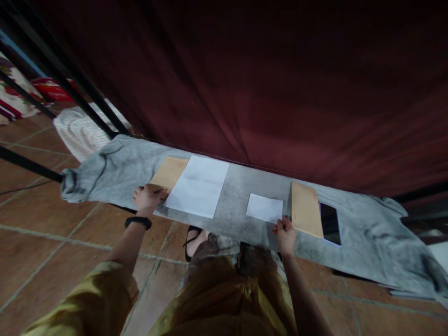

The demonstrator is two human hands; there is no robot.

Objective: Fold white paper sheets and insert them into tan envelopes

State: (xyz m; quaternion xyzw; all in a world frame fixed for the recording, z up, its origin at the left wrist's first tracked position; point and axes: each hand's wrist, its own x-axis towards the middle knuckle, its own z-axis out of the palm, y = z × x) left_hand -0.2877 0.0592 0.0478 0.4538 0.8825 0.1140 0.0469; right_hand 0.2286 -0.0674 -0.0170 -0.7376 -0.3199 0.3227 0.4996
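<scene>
On the grey cloth, a brown paper envelope (170, 171) lies at the left, partly under a large white sheet of paper (198, 186). My left hand (147, 198), with a black band on its wrist, is closed at the envelope's near edge, beside the sheet's lower left corner. To the right, a smaller white piece of paper (264, 207) lies almost flat. The fingers of my right hand (285, 233) pinch its near right corner. A second brown envelope (305, 209) lies just past that hand, with a dark-screened phone (330, 224) against its right side.
The grey cloth (238, 200) covers a long, narrow surface before a dark red curtain (245, 93). Black metal bars (63, 65) stand at the left. Behind them, a striped cloth (84, 128) hangs near the tiled floor (38, 242). My sandalled foot (194, 240) shows below.
</scene>
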